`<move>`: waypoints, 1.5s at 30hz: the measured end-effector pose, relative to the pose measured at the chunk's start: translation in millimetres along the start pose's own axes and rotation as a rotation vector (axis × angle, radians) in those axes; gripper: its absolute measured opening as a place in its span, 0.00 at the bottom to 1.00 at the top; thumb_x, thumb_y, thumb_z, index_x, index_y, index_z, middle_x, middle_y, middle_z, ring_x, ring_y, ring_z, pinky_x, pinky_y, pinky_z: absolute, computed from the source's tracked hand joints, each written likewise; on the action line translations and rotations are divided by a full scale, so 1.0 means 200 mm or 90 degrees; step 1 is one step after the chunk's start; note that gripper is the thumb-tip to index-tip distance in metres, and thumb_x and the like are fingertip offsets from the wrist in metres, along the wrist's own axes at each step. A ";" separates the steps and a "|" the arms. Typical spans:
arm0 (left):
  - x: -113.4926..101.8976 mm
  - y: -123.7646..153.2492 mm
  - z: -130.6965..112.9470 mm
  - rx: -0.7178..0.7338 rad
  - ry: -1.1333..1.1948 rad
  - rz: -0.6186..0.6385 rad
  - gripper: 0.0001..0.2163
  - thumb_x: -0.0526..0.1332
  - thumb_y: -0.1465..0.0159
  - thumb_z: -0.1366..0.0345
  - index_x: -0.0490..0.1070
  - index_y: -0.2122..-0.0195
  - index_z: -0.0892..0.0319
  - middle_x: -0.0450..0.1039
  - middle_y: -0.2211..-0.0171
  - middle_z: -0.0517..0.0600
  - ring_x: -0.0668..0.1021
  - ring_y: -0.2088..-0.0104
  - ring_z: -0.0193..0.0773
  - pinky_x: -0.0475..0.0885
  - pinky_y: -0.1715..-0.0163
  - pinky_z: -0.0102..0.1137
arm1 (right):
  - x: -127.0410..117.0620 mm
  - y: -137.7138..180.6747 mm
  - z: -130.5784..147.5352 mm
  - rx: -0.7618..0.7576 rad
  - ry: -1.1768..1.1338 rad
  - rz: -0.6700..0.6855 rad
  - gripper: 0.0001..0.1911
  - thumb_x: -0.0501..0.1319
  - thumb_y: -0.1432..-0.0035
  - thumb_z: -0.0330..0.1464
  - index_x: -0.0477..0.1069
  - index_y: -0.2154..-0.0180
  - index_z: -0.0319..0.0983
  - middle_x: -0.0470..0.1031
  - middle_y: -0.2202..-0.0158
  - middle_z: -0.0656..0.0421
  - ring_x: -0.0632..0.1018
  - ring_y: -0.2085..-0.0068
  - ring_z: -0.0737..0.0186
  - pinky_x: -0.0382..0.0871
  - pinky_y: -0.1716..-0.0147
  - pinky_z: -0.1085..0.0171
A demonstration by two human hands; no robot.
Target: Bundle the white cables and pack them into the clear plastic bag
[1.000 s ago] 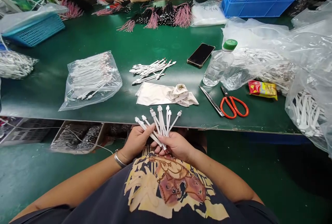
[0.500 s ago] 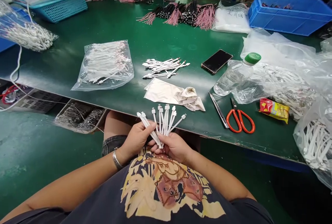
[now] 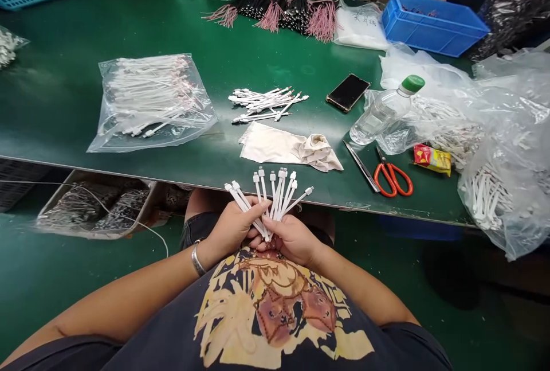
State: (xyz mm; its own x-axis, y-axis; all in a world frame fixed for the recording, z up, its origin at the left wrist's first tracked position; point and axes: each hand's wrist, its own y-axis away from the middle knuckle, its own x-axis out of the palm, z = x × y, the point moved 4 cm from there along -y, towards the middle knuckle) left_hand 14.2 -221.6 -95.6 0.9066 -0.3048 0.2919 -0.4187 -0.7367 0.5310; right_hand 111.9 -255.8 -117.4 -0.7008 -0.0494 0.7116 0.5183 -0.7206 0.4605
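White cables (image 3: 281,190) fanned between two hands

They are held just off the near edge of the bench (image 3: 275,64), connector ends spread upward. The left hand (image 3: 234,223) pinches several between thumb and fingers; the right hand (image 3: 298,239) presses its thumb on others, close to their lower ends. Along the near edge lies a pale cloth (image 3: 275,144), with a utility knife (image 3: 361,168) and red-handled scissors (image 3: 392,180) to its right. Behind the cloth is a loose pile (image 3: 266,102) of similar cables; left of it, a clear bag (image 3: 150,96) contains more. Toward the far edge, black-and-pink wire bundles (image 3: 296,14) lie near a blue bin (image 3: 433,30).
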 end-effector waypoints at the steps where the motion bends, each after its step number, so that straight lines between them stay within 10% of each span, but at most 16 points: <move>1: 0.00 0.00 0.00 -0.003 -0.005 0.005 0.14 0.60 0.41 0.52 0.66 0.71 0.60 0.55 0.91 0.38 0.58 0.91 0.25 0.55 0.92 0.20 | 0.00 0.00 0.00 0.000 0.000 -0.006 0.23 0.67 0.53 0.45 0.74 0.65 0.30 0.77 0.72 0.54 0.77 0.73 0.69 0.70 0.73 0.71; 13: -0.01 0.00 0.01 0.040 -0.063 -0.009 0.13 0.63 0.42 0.55 0.64 0.70 0.60 0.65 0.85 0.40 0.65 0.90 0.26 0.57 0.91 0.21 | 0.00 -0.01 -0.04 0.006 0.003 -0.015 0.24 0.70 0.58 0.44 0.74 0.66 0.30 0.76 0.75 0.56 0.76 0.75 0.69 0.70 0.74 0.71; 34: -0.05 -0.02 0.07 -0.041 0.013 0.115 0.16 0.60 0.40 0.54 0.61 0.77 0.60 0.54 0.91 0.38 0.59 0.91 0.26 0.53 0.92 0.21 | 0.00 -0.02 -0.06 -0.013 0.007 0.015 0.24 0.69 0.55 0.43 0.75 0.63 0.30 0.78 0.67 0.50 0.79 0.71 0.66 0.74 0.69 0.69; 45: -0.06 -0.01 0.11 -0.083 0.148 0.146 0.23 0.52 0.38 0.46 0.69 0.58 0.61 0.50 0.91 0.38 0.58 0.92 0.28 0.56 0.92 0.22 | 0.01 -0.01 -0.05 0.000 0.003 0.044 0.23 0.66 0.50 0.40 0.71 0.56 0.31 0.79 0.64 0.49 0.81 0.68 0.62 0.74 0.68 0.69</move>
State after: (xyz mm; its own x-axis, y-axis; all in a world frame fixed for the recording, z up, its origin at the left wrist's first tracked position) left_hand 5.0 -229.3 -119.0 0.7583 -0.2959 0.5808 -0.6265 -0.5771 0.5239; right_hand 104.4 -261.4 -122.8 -0.6659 -0.1024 0.7390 0.5653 -0.7156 0.4103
